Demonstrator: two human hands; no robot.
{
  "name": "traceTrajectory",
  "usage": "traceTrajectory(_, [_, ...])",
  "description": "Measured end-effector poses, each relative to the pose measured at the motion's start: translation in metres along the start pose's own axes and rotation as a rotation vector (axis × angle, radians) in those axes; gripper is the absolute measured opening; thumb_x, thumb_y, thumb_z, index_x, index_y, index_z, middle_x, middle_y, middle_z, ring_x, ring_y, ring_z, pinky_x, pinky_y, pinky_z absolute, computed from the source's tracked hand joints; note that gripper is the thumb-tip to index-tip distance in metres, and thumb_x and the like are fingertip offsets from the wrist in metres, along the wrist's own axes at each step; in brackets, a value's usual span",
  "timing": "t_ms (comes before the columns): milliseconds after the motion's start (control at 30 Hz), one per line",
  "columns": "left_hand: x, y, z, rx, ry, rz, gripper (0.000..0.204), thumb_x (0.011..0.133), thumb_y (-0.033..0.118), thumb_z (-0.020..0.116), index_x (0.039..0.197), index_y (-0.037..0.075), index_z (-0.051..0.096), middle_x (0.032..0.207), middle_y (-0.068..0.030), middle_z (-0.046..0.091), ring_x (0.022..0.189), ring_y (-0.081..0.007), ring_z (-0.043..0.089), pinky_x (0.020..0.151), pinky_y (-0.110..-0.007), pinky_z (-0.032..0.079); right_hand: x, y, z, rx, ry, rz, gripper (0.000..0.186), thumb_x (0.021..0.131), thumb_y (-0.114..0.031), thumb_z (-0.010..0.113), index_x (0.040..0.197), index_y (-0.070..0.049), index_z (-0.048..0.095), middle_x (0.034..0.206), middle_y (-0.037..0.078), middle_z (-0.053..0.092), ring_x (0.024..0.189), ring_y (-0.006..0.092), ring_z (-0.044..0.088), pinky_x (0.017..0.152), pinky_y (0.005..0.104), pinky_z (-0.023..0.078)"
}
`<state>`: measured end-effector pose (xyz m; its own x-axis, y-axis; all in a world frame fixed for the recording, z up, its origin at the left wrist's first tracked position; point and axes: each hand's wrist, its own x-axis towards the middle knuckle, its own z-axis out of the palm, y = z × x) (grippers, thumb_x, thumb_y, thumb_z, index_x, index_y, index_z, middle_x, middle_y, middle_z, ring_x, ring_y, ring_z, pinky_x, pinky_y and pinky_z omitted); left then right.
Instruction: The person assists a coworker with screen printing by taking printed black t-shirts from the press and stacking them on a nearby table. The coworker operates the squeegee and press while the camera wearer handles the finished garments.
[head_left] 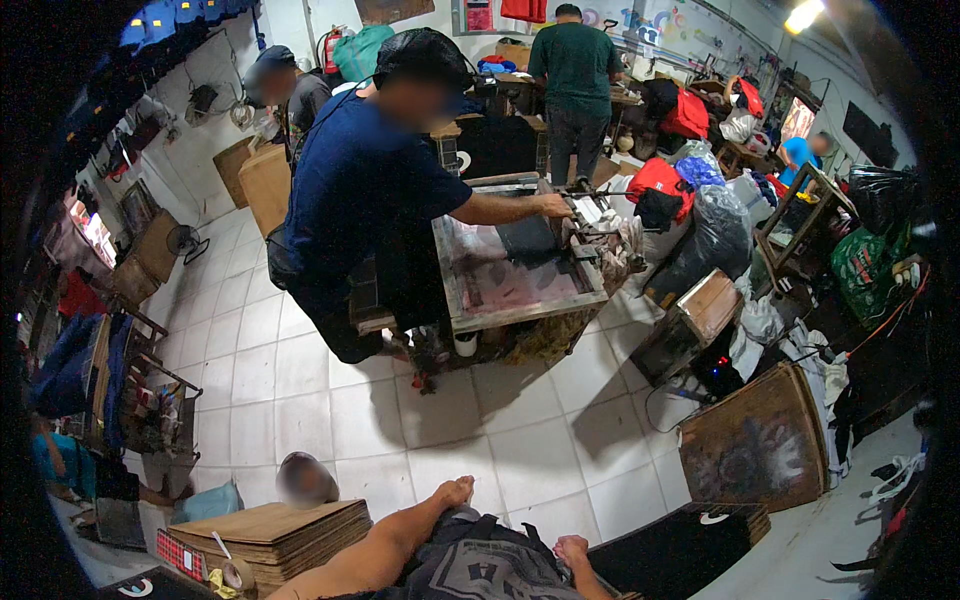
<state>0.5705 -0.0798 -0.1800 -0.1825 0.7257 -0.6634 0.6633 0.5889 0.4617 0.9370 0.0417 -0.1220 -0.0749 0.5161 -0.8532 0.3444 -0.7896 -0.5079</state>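
Note:
At the bottom of the head view, my left hand is held out over the tiled floor with its fingers drawn together. What it holds, if anything, is too small to tell. My right hand is curled closed near a stack of black-topped boards, and its inside is hidden. Between my arms lies dark cloth with a grey print and straps; I cannot tell if it is clothing or a bag. A stack of brown boards is beside my left forearm.
Ahead, a person in dark blue leans over a framed printing screen on a stand, one hand on it. Bulging plastic bags and a stained board are at the right. Other people work farther back. A fan stands left.

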Motion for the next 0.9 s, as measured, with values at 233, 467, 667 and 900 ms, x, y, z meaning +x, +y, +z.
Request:
traceTrajectory(233, [-0.045,0.032,-0.047,0.000,-0.181,-0.155,0.049,0.083,0.030,0.028,0.121,0.001,0.035,0.123,-0.0177,0.042,0.106,-0.0292,0.048,0.085,-0.034,0.042,0.040,0.055,-0.033,0.012,-0.073,-0.014,0.006,0.072,-0.001,0.054,0.068,0.003,0.056,0.060,0.013,0.056,0.047,0.0191,0.055,0.040,0.0292,0.046])
traceTrajectory(467, [-0.047,0.005,-0.030,0.017,-0.071,-0.069,0.038,0.069,0.035,0.052,0.092,0.005,0.061,0.091,-0.0147,0.062,0.085,-0.0280,0.059,0.074,-0.033,0.046,-0.005,0.015,-0.006,0.058,0.069,-0.006,0.005,0.072,0.001,0.052,0.076,0.005,0.053,0.064,0.015,0.056,0.049,0.0206,0.056,0.039,0.0283,0.047])
traceTrajectory(667, [-0.063,-0.014,-0.072,-0.314,0.133,-0.092,0.033,0.076,0.021,0.050,0.102,0.002,0.058,0.084,-0.0102,0.064,0.078,-0.0254,0.060,0.065,-0.029,0.047,-0.002,0.011,0.017,0.078,-0.031,0.064,0.007,0.071,0.002,0.054,0.077,0.005,0.053,0.062,0.014,0.055,0.047,0.0205,0.056,0.038,0.0277,0.047])
traceTrajectory(900, [-0.046,-0.142,-0.283,-0.854,0.523,-0.205,0.035,0.077,0.012,0.055,0.110,0.004,0.050,0.091,-0.0078,0.061,0.083,-0.0190,0.059,0.066,-0.037,0.047,0.038,-0.041,0.092,-0.464,-0.154,-0.115,0.006,0.066,0.001,0.057,0.060,0.001,0.055,0.058,0.012,0.054,0.047,0.0199,0.055,0.041,0.0281,0.047])
